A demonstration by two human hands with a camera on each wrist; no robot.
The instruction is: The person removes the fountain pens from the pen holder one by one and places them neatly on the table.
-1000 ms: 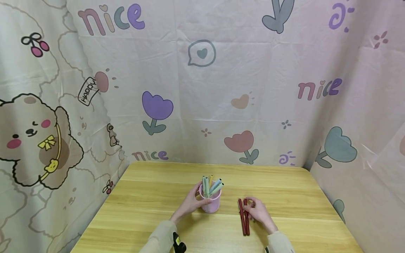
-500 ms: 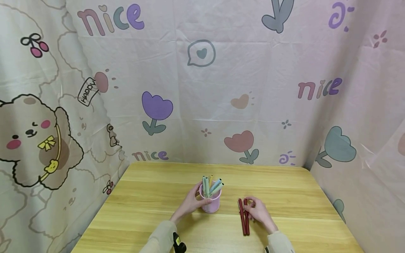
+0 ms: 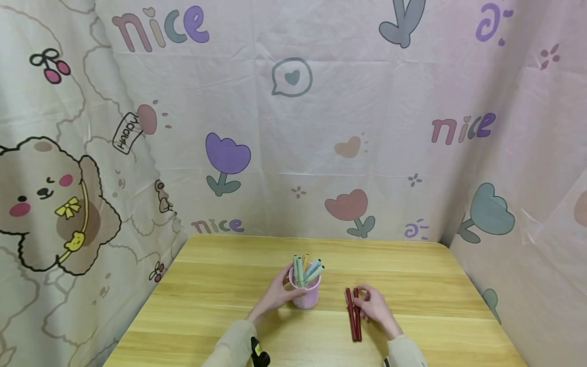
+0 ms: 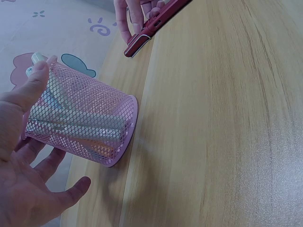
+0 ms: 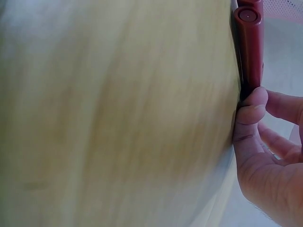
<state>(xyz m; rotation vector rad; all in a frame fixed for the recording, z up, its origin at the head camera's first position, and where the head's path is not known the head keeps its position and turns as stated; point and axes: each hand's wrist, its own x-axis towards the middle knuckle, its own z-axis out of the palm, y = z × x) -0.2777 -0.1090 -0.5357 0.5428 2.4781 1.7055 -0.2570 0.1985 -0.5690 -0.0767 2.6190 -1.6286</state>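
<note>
Here we see the right grip (image 3: 373, 307) pinching one red pen (image 3: 358, 326) near its far end, with a second red pen (image 3: 350, 318) just beside it, both lying on the tabletop (image 3: 220, 265). To their left, we find the left grip (image 3: 277, 293) curled round the pink mesh cup (image 3: 307, 298) near its rim; green, blue and yellow pens (image 3: 300, 273) stand inside it, and a printed cloth (image 3: 284, 122) hangs behind

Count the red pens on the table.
2, side by side: the left pen, nearer the cup, and the right pen, gripped by the right hand.
</note>
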